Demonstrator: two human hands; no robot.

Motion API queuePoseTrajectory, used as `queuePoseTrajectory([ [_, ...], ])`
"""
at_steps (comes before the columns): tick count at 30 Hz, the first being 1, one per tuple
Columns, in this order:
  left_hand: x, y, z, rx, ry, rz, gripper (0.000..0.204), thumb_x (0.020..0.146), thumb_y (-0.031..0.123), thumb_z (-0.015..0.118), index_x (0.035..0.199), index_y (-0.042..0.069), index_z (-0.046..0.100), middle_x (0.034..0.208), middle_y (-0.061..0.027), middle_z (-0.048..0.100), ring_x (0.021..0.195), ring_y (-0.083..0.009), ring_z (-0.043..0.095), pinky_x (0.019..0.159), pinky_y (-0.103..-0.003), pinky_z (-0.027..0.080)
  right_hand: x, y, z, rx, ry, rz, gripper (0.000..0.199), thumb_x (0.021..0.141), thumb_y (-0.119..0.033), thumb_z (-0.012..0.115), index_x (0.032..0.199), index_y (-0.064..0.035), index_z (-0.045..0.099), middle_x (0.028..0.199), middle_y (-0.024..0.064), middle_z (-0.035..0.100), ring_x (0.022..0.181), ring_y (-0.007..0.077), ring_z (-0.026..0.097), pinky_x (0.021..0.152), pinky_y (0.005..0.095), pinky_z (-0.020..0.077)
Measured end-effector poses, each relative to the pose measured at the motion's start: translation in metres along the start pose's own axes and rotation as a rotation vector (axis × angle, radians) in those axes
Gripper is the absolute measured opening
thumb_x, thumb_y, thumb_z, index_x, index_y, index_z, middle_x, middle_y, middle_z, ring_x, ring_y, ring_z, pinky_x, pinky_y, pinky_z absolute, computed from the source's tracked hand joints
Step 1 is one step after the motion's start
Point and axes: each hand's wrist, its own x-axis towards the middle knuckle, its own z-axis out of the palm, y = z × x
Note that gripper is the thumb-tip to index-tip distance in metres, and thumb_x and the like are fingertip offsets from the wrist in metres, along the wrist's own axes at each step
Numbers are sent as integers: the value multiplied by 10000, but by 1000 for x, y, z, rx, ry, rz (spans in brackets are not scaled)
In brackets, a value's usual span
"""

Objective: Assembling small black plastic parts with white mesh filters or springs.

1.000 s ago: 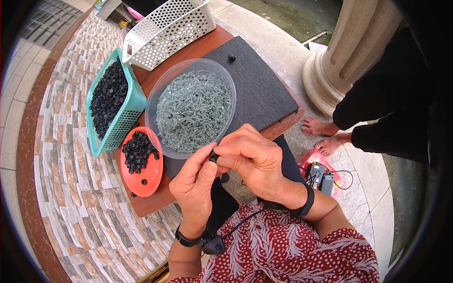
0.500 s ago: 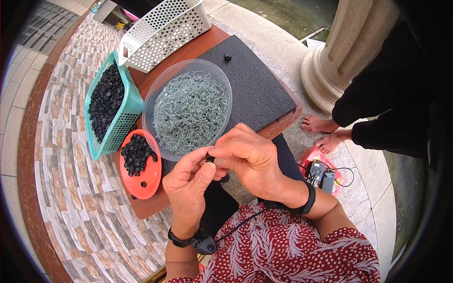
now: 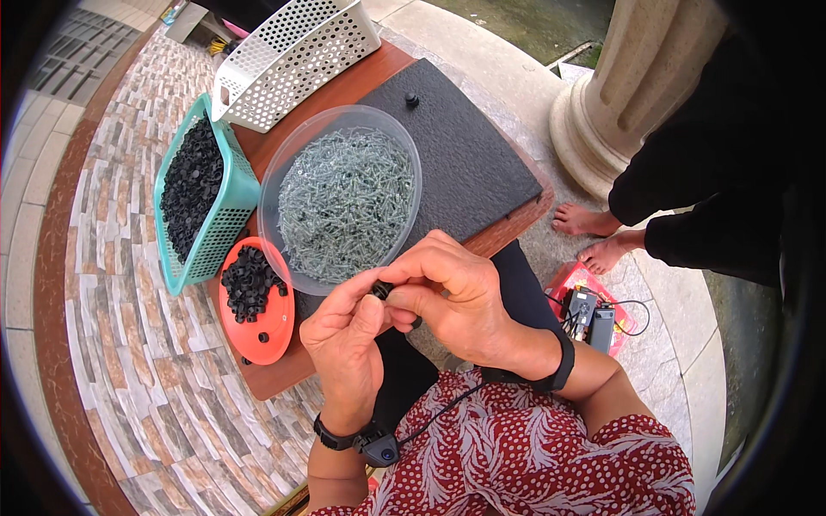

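Observation:
Over the table's near edge, both hands meet at a small round black plastic part point(image 3: 381, 290). My left hand point(image 3: 346, 340) pinches it between thumb and fingers. My right hand point(image 3: 460, 301) grips its other side with thumb and forefinger. Another black piece shows partly below the fingers; whose grip it is in, I cannot tell. Just beyond the hands stands a clear round tub point(image 3: 413, 202) full of thin metal screws point(image 3: 344, 206). To the left, an orange dish point(image 3: 268, 344) holds a heap of small black caps point(image 3: 248, 284).
A teal basket point(image 3: 237, 202) of black pieces point(image 3: 194, 185) and a white perforated basket point(image 3: 297, 73) stand at the table's left and far side. One black part point(image 3: 412, 100) sits on the dark mat point(image 3: 465, 150). A person's bare feet point(image 3: 594, 236) are right, near a red box point(image 3: 575, 279) with electronics.
The black part has tilted slightly between the fingers, and more of it shows. Both hands stay nearly in place, with a small shift of the right fingers.

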Motion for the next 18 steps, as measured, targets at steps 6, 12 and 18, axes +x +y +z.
queuePoseTrajectory([
  [6, -3, -6, -1, -4, 32, 27, 262, 893, 36, 557, 1101, -123, 565, 917, -139, 636, 690, -164, 610, 632, -272, 538, -1, -1, 6, -29, 43, -105, 216, 685, 60, 607, 870, -49, 632, 726, 55, 558, 723, 240, 503, 620, 336, 421],
  [12, -4, -16, -3, 17, 86, 101, 260, 876, 41, 593, 1079, -123, 584, 943, -126, 636, 755, -145, 604, 660, -259, 537, -5, -1, 10, -63, 48, -130, 234, 691, 81, 579, 887, -38, 624, 744, 69, 556, 714, 254, 494, 618, 350, 413],
  [18, -5, -26, -5, 53, 126, 148, 298, 867, 79, 624, 1085, -120, 583, 923, -76, 629, 766, -102, 571, 697, -217, 467, -9, 4, 13, -77, 52, -125, 227, 689, 87, 571, 882, -28, 610, 732, 79, 539, 705, 265, 490, 614, 357, 410],
])
